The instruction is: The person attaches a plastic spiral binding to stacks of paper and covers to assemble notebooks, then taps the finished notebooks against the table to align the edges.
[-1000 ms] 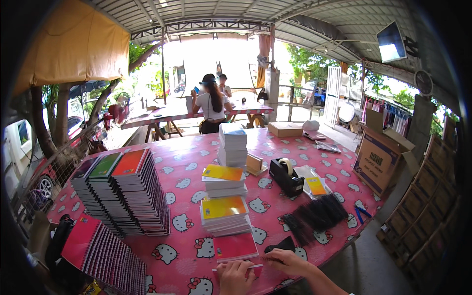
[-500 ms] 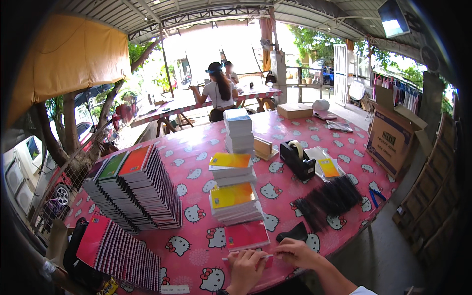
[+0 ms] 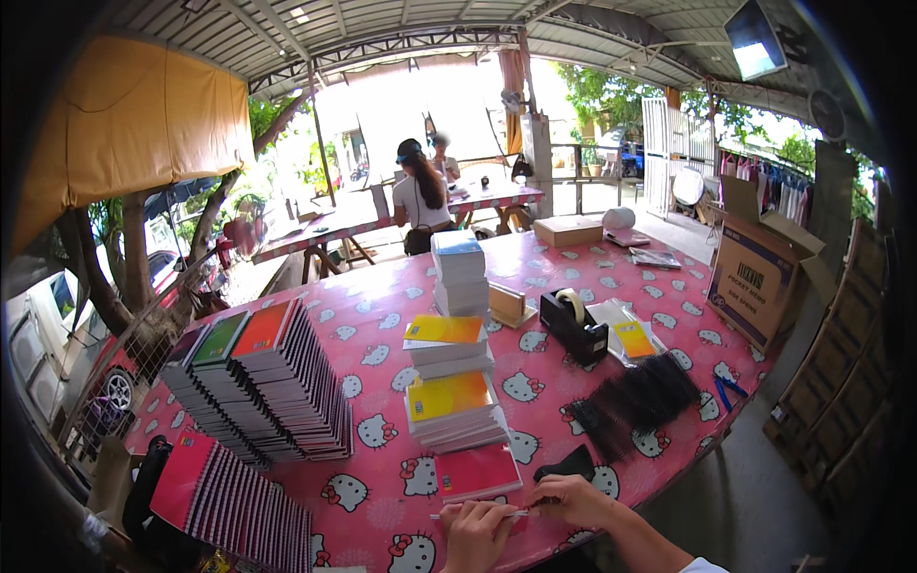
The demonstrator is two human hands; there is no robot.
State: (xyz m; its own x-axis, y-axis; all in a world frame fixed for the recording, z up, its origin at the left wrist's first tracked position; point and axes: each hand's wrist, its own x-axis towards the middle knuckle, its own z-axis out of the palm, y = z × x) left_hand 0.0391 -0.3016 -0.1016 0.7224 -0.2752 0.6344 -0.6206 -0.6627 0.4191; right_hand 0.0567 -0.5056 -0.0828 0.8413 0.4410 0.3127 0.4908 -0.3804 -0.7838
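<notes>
My left hand (image 3: 478,535) is closed around a small notebook (image 3: 520,513) at the near edge of the table, held so that mostly its pale page edge shows. Beside that notebook's right end, my right hand (image 3: 573,500) has its fingers pinched together. Something small and dark may be between them, but I cannot make it out. Just beyond my hands lies a pink-covered notebook (image 3: 478,472). A black piece of material (image 3: 565,463) rests behind my right hand. Farther right is a heap of black spiral binding coils (image 3: 638,403).
Yellow-covered notebook stacks (image 3: 449,396) stand ahead. Tall spiral-bound stacks (image 3: 287,382) and a pink spiral-bound row (image 3: 234,497) fill the left. A tape dispenser (image 3: 575,329), blue pliers (image 3: 729,390) and a cardboard box (image 3: 755,277) are right. A person (image 3: 423,196) works at another table.
The held notebook has turned from showing some pink cover to nearly edge-on. My right hand has shifted slightly, fingers still pinched at its end. The whole view has tilted a little.
</notes>
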